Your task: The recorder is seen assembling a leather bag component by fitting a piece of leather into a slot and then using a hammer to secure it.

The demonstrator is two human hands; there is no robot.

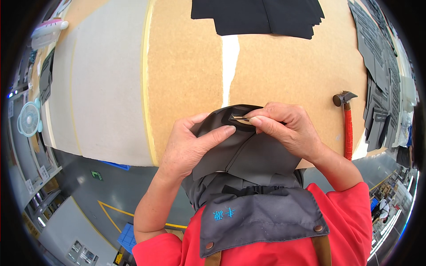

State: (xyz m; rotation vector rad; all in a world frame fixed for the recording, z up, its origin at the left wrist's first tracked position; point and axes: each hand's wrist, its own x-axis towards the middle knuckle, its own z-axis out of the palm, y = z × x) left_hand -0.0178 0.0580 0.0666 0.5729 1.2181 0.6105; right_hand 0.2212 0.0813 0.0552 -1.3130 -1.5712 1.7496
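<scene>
A dark grey panel (222,153) of leather-like sheet, with a seam down its middle, is held bent up at the table's near edge. My left hand (188,144) grips its left side, thumb on top and fingers behind. Near the upper edge is a narrow slit (240,119), with something light showing in it. My right hand (286,128) pinches the panel at the slit's right end, thumb against forefinger. A thin dark strip or tip lies along the slit by these fingertips; whether it is separate from the panel I cannot tell.
A hammer (348,124) with a red-wrapped handle lies to the right. Black cut pieces (262,17) lie at the far side. Stacked grey pieces (377,75) line the table's right edge. A small pale-blue fan (30,119) stands at the left. A blue crate (127,237) is on the floor.
</scene>
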